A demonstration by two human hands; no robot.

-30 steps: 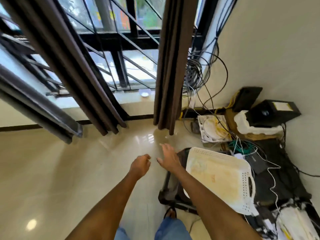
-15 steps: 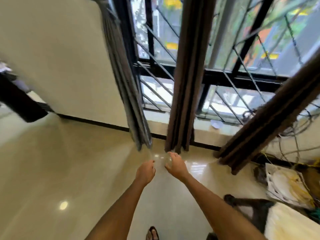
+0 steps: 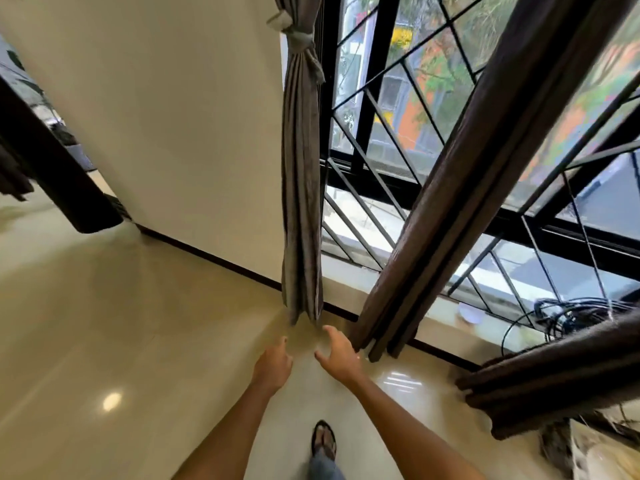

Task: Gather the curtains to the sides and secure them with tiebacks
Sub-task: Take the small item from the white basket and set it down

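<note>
Curtains: grey panel [image 3: 300, 188] hangs gathered at window's left edge, tieback [image 3: 300, 38] knotted high; brown panel [image 3: 460, 188] loose alongside. Left hand [image 3: 273, 363] and right hand [image 3: 337, 355], grip relaxed, hold nothing. Advice: bunch brown folds evenly before tying.

Bright daylight through the window [image 3: 433, 98]; floor [image 3: 104, 341] glare, wide-angle warped edges.

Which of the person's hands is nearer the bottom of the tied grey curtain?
Right. The right hand reaches just below the grey curtain hem; the left hand sits lower and further left.
</note>
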